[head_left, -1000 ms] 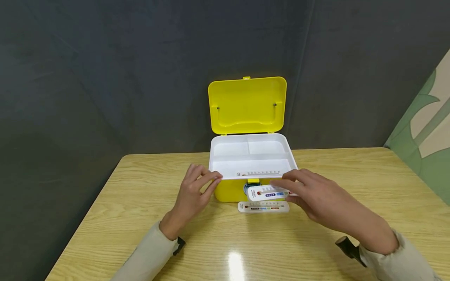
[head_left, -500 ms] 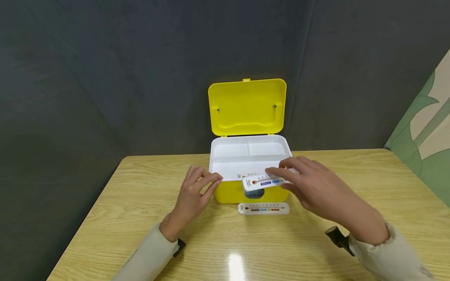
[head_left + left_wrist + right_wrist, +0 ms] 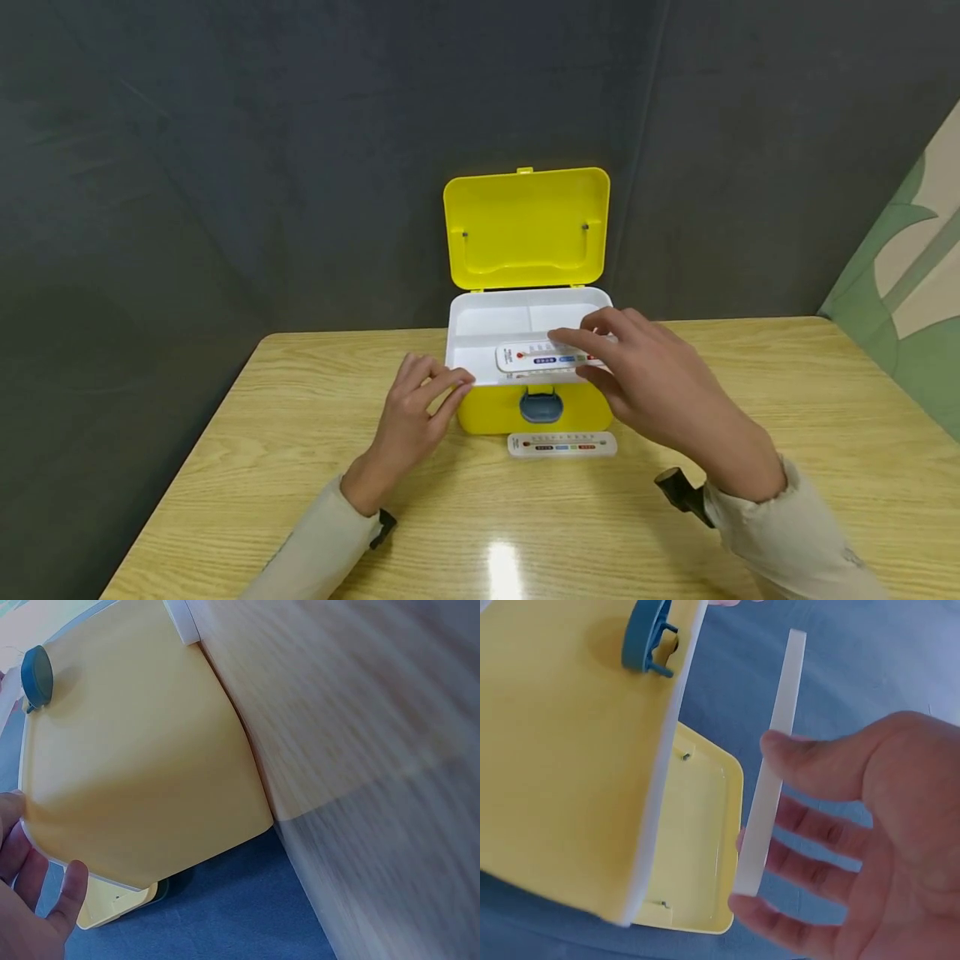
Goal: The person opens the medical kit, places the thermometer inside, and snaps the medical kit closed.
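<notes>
In the head view, a yellow storage box (image 3: 487, 414) stands open with a white compartment tray (image 3: 489, 317) at its top. My right hand (image 3: 663, 392) holds a flat white thermometer (image 3: 536, 357) by its right end, over the tray's front compartment. The right wrist view shows it edge-on between thumb and fingers. Below it, another thermometer (image 3: 512, 376) lies along the compartment's front wall, mostly covered. A third thermometer (image 3: 562, 445) lies on the table before the box. My left hand (image 3: 408, 417) pinches the box's front left corner at the rim.
The raised yellow lid (image 3: 527, 225) leans back near a dark curtain (image 3: 337, 167). A grey-blue latch (image 3: 541, 407) hangs on the box front. The wooden table (image 3: 300, 442) extends to both sides. A green and beige panel (image 3: 922, 292) stands at the right.
My right hand has carried its thermometer up and to the left, from before the box front to over the tray. The left hand has stayed at the corner.
</notes>
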Motion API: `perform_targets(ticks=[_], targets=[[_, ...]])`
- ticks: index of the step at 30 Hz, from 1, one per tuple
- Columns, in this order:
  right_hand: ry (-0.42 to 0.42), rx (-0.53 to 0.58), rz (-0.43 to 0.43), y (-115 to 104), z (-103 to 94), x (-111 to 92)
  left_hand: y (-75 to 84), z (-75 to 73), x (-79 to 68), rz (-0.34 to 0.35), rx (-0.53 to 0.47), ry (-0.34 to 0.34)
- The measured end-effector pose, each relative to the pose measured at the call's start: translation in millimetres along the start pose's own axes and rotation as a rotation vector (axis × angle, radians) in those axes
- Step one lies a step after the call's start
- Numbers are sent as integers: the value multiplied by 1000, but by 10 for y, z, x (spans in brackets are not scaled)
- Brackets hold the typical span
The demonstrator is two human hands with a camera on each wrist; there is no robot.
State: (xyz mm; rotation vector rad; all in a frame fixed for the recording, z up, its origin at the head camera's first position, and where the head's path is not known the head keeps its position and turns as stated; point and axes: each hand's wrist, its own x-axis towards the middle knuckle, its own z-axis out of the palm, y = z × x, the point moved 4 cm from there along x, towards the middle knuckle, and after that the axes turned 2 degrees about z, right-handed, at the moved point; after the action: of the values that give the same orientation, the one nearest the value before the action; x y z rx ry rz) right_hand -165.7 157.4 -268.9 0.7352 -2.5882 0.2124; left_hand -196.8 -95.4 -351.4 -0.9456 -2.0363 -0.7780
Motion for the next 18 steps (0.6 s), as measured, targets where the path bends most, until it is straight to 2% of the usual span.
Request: perform_targets(ticks=[8,18], targets=[[-18,-16,60,24,73,106,-15,26,-2,21,8,20],[-53,-56,101,162,146,118,11,18,25,-2,2,6]])
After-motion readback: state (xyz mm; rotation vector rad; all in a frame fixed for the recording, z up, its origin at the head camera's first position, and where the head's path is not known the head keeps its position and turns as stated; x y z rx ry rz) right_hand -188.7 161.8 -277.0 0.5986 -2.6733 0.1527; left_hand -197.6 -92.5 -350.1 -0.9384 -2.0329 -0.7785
